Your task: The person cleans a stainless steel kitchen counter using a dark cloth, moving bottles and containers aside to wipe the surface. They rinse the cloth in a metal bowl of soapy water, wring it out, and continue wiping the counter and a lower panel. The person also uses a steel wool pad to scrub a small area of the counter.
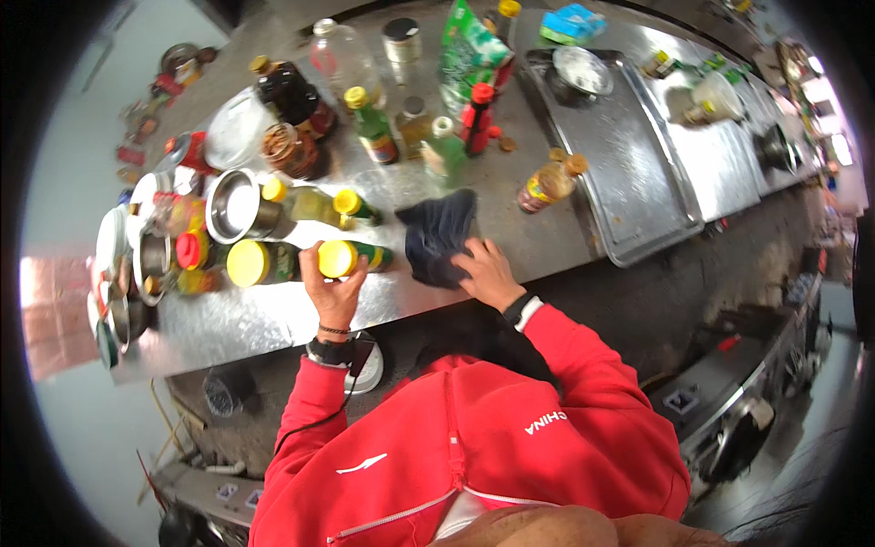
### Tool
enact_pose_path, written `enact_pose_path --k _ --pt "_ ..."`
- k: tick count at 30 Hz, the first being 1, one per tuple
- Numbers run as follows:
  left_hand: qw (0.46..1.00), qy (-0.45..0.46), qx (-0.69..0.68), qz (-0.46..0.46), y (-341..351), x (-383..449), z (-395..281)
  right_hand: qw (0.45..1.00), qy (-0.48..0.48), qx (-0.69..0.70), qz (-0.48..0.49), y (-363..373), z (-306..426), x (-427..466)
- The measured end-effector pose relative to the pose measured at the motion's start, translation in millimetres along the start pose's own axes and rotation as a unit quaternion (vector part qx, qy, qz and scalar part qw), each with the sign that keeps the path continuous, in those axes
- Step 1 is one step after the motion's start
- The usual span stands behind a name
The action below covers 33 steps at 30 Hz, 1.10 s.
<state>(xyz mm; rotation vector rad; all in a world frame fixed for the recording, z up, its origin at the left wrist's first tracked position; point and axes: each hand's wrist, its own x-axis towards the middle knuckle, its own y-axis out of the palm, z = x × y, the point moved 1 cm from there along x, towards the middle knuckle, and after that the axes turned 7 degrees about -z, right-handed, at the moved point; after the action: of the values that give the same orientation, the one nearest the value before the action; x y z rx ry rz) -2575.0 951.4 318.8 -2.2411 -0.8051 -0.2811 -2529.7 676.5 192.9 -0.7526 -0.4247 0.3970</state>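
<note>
My left hand (332, 292) is closed around a green container with a yellow lid (338, 259) near the front edge of the steel table (225, 334). To its right, the fingers of my right hand (487, 272) rest on a dark, crumpled cloth (441, 236) lying on the table. A larger yellow-lidded jar (248, 263) stands just left of my left hand. Behind the cloth is a pale green glass bottle (444, 156). A small bottle with an orange cap (549, 182) stands to the right. The palm side of my right hand is hidden.
A shallow metal tray (632, 164) lies at the right, with a bowl (581, 72) at its far end. Steel pots (236, 205), jars and several bottles crowd the left. A red-capped bottle (477, 119) and a green pouch (468, 58) stand farther back.
</note>
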Motion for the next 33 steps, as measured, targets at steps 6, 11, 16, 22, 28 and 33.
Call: enact_pose_path --k 6,11,16,22,28,33 --pt "0.999 0.02 -0.024 0.04 7 13 8 0.972 0.171 -0.16 -0.018 -78 -71 -53" --pt "0.997 0.035 -0.036 0.061 22 26 -5 0.92 0.19 -0.327 -0.101 -102 -105 -17" --pt "0.997 0.0 0.004 0.083 39 35 -22 0.946 0.204 -0.226 -0.108 -164 -107 17" --pt "0.993 -0.025 0.089 0.073 46 25 -50 0.98 0.105 0.097 -0.135 -244 -111 79" --pt "0.969 -0.094 0.216 -0.076 29 -5 -119 0.981 0.006 0.149 -0.126 -250 -125 112" --pt "0.992 0.047 0.114 -0.018 81 28 -190 0.965 -0.064 0.169 -0.191 -266 -141 144"
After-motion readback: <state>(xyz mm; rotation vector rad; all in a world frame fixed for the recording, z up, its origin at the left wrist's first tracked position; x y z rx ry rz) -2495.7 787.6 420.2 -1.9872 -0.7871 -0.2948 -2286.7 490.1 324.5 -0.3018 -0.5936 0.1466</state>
